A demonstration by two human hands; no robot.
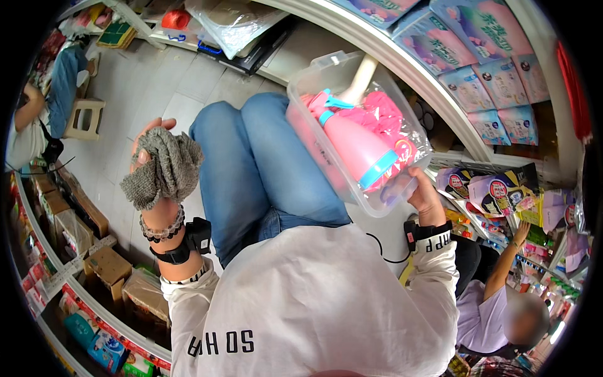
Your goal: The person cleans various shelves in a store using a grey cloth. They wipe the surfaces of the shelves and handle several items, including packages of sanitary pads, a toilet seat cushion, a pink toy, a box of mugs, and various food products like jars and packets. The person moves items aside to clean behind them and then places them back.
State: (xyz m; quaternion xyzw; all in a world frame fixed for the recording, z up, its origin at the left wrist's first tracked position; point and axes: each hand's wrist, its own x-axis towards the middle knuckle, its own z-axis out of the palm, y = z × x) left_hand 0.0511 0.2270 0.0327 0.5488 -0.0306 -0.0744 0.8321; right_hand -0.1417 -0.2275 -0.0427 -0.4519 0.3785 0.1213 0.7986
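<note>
A crumpled grey cloth (172, 165) is gripped in my left hand (150, 136), out to the left of my knees. My right hand (425, 195) clasps the near right corner of a clear plastic box (314, 162), which is tilted beside my right thigh. Inside the box lies a pink spray bottle (355, 146) with a blue trigger and a blue base band. Pink items in clear wrapping (384, 113) are next to the bottle. A pale, rod-like thing (362, 77) leans against the far side of the box; its lower end is hidden.
Shelves with pink and blue packs (490, 85) rise on the right. Cardboard boxes (108, 266) line the lower left shelf. A beige plastic stool (85, 115) and a seated person (35, 118) are at upper left. Another person (485, 311) reaches toward a shelf at lower right.
</note>
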